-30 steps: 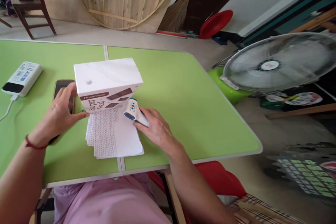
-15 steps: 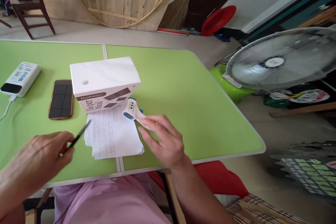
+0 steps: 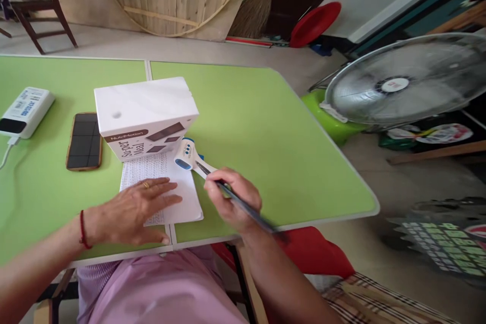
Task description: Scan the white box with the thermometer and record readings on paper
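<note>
Green table (image 3: 266, 136), pen (image 3: 243, 205) pinched in right-hand fingers (image 3: 220, 190), above paper (image 3: 182, 197).

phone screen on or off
Off: the phone lies face up on the table, its screen dark, showing only reflections.

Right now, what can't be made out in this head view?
- Paper sheets: the writing is too small to read, and the left hand covers part.
- Pen: blurred; its tip merges with the thermometer.
- Power bank: its cable is cut off by the left edge.
- Box: hides the sheets' far edge.
</note>
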`<state>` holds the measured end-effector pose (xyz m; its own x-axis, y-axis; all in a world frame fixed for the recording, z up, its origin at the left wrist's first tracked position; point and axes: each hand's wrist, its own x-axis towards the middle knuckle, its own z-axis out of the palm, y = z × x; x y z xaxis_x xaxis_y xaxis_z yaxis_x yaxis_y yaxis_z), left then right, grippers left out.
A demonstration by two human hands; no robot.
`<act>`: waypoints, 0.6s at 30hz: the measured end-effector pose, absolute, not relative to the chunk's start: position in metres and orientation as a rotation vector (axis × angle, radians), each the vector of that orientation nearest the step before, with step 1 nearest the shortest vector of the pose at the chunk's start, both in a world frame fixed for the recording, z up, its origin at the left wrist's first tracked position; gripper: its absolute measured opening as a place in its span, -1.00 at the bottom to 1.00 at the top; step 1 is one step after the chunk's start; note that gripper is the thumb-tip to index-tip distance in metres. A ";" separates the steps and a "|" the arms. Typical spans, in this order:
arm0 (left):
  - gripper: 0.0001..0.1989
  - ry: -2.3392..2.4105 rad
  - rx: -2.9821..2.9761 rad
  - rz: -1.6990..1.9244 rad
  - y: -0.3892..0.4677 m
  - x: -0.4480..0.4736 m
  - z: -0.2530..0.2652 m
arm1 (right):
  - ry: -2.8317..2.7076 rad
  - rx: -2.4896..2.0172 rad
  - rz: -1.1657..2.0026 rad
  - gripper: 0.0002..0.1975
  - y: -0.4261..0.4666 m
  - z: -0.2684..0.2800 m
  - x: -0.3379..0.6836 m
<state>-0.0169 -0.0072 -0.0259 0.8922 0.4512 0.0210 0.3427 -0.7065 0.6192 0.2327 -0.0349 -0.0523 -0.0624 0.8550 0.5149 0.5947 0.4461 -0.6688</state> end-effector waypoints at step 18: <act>-0.52 0.729 2.702 0.176 -0.029 0.008 -0.045 | -1.346 -1.342 0.958 -0.90 -0.006 -0.086 0.186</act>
<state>0.0079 -0.0291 -0.0445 0.8610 0.5077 0.0313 0.4662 -0.8122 0.3507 0.1862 -0.0055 -0.0858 0.0789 0.9916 0.1024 0.2278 0.0821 -0.9702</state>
